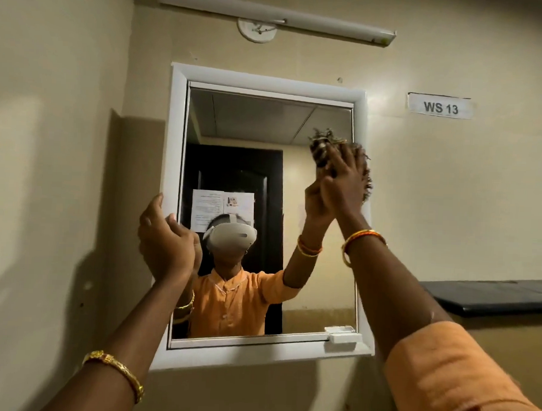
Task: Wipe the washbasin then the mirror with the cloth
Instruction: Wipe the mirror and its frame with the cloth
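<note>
Mirror: the white-framed mirror [266, 180] hangs on the beige wall [450, 188] straight ahead of you, its glass showing your reflection in an orange top and a headset.
Cloth: the dark, frayed cloth [365, 175] is bunched against the upper right part of the glass, just inside the right side of the frame, with ragged edges sticking out above and to the right of your hand.
Right hand: your right hand [345, 180] presses the cloth flat to the glass; the fingers [338, 160] are straight and held close together, pointing up and to the left.
Left hand: your left hand [165, 247] is at the left edge of the frame, about halfway up; the fingers are loosely curled, and whether they grip the frame or only rest against it you cannot tell from here.
Wrists: you wear a gold bangle [116, 372] on the left forearm and orange and gold bangles [360, 240] on the right wrist.
Surroundings: a tube light fixture [278, 14] runs along the wall above the mirror, a label reading "WS 13" [440, 107] is stuck to the wall at the right, and a dark ledge [489, 295] juts out lower right.
</note>
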Demonstrator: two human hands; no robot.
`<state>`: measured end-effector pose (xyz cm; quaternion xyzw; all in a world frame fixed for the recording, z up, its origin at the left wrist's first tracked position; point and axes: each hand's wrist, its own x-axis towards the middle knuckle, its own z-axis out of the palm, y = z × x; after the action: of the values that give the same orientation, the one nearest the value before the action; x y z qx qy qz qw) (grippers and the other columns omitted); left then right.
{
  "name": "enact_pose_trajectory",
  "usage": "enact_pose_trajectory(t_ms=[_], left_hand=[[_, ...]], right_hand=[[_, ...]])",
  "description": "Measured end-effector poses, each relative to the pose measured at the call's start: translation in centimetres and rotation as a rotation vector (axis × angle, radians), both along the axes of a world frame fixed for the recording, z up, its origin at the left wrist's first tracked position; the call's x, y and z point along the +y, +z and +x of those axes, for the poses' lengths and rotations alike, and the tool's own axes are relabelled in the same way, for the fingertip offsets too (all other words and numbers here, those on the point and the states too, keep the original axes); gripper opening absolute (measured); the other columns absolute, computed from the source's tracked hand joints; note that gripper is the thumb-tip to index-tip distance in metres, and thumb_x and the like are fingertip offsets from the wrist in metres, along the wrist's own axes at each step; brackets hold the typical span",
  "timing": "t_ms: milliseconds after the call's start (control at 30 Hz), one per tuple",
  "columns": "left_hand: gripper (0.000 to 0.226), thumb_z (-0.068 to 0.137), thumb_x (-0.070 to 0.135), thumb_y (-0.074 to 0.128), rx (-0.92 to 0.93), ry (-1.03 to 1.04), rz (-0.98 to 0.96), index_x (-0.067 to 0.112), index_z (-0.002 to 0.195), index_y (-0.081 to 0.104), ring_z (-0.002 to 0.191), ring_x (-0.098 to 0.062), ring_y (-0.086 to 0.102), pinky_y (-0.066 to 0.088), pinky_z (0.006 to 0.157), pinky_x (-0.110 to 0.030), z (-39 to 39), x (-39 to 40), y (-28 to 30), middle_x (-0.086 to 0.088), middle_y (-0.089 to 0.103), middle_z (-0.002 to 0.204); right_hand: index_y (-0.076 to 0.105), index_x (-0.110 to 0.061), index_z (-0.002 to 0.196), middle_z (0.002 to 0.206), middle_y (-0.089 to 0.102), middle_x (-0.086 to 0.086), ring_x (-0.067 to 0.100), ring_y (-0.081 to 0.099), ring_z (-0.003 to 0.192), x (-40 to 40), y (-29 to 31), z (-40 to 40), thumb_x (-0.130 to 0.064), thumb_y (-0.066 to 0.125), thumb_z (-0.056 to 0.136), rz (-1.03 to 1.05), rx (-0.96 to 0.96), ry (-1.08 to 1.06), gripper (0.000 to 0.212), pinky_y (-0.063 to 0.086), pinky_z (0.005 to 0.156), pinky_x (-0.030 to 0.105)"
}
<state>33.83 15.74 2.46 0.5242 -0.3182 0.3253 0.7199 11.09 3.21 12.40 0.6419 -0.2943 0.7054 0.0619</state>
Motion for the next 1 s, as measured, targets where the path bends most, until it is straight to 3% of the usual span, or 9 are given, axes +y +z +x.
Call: enact_pose_trajectory(t_ms=[133, 267, 400, 533, 667, 767, 833, 900, 1000], left_hand=[[0.041, 0.095, 0.005, 0.045, -0.009, -0.020, -0.037, 0.011, 0.136, 0.045, 0.124, -0.030, 0.051, 0.044, 0.098, -0.037, -0.3, 0.0, -0.2, -0.014, 0.052, 0.137], [0.041, 0.095, 0.004, 0.044, 0.002, -0.034, -0.059, 0.011, 0.136, 0.047, 0.125, -0.029, 0.051, 0.042, 0.099, -0.034, -0.4, 0.1, -0.3, -0.011, 0.052, 0.138], [0.042, 0.094, 0.005, 0.048, 0.011, -0.076, -0.046, 0.014, 0.135, 0.049, 0.123, -0.027, 0.053, 0.042, 0.098, -0.030, 0.2, 0.2, -0.4, -0.009, 0.054, 0.137], [0.042, 0.092, 0.003, 0.051, 0.012, -0.149, -0.056, 0.014, 0.133, 0.052, 0.122, -0.023, 0.055, 0.041, 0.094, -0.021, 1.1, 0.2, -0.5, -0.008, 0.057, 0.134], [0.041, 0.092, 0.006, 0.055, -0.010, -0.168, -0.077, 0.012, 0.132, 0.053, 0.120, -0.023, 0.057, 0.043, 0.093, -0.023, 1.3, 0.2, -0.8, -0.009, 0.058, 0.132], [0.040, 0.091, 0.009, 0.056, -0.029, -0.134, -0.086, 0.009, 0.131, 0.053, 0.119, -0.026, 0.058, 0.044, 0.095, -0.027, 1.5, 0.0, -1.1, -0.012, 0.059, 0.131], [0.040, 0.092, 0.013, 0.057, -0.040, -0.097, -0.090, 0.009, 0.131, 0.054, 0.118, -0.028, 0.058, 0.047, 0.096, -0.033, 1.7, -0.3, -1.3, -0.012, 0.060, 0.129], [0.039, 0.091, 0.016, 0.058, -0.051, -0.093, -0.108, 0.009, 0.129, 0.056, 0.115, -0.028, 0.060, 0.050, 0.094, -0.036, 1.9, -0.4, -1.6, -0.012, 0.062, 0.127], [0.038, 0.090, 0.018, 0.060, -0.079, -0.100, -0.129, 0.008, 0.127, 0.058, 0.113, -0.028, 0.062, 0.050, 0.092, -0.033, 2.1, -0.3, -2.0, -0.013, 0.063, 0.125]], right_hand=[[0.042, -0.031, 0.138, 0.156, 0.025, -0.001, 0.021, 0.004, 0.147, -0.3, -1.8, -1.8, -0.019, 0.043, 0.082, -0.006, 0.022, 0.018, 0.057, 0.002, 0.119, 0.043], [0.042, -0.028, 0.140, 0.156, 0.026, -0.001, 0.018, 0.005, 0.147, -1.1, -7.5, -1.3, -0.022, 0.039, 0.080, -0.034, -0.015, 0.033, 0.060, -0.002, 0.118, 0.034], [0.039, -0.030, 0.140, 0.155, 0.028, 0.000, 0.017, 0.008, 0.147, -1.3, -12.5, -0.5, -0.028, 0.038, 0.086, -0.027, -0.068, 0.003, 0.054, 0.003, 0.121, 0.044], [0.039, -0.029, 0.140, 0.155, 0.027, 0.000, 0.018, 0.005, 0.147, 0.2, -10.9, 1.1, -0.030, 0.037, 0.086, 0.070, -0.244, 0.159, 0.054, -0.003, 0.119, 0.047], [0.032, -0.028, 0.143, 0.158, 0.018, 0.000, 0.021, -0.006, 0.147, 2.9, -6.7, 4.4, -0.026, 0.041, 0.094, 0.132, -0.372, 0.300, 0.050, -0.006, 0.118, 0.053], [0.027, -0.030, 0.144, 0.159, 0.007, 0.000, 0.022, -0.013, 0.146, 4.6, -4.6, 7.3, -0.023, 0.045, 0.095, 0.152, -0.312, 0.317, 0.052, -0.009, 0.117, 0.055], [0.029, -0.033, 0.142, 0.160, 0.002, 0.001, 0.023, -0.015, 0.146, 5.4, -4.4, 8.9, -0.025, 0.046, 0.094, 0.113, -0.150, 0.321, 0.052, -0.012, 0.115, 0.056], [0.025, -0.035, 0.145, 0.160, 0.001, 0.000, 0.021, -0.015, 0.146, 5.6, -5.2, 9.3, -0.031, 0.045, 0.095, 0.091, 0.039, 0.273, 0.053, -0.015, 0.114, 0.049], [0.023, -0.031, 0.146, 0.159, 0.011, -0.002, 0.018, -0.005, 0.147, 4.2, -6.2, 6.7, -0.038, 0.041, 0.094, 0.054, 0.044, 0.140, 0.055, -0.002, 0.120, 0.044]])
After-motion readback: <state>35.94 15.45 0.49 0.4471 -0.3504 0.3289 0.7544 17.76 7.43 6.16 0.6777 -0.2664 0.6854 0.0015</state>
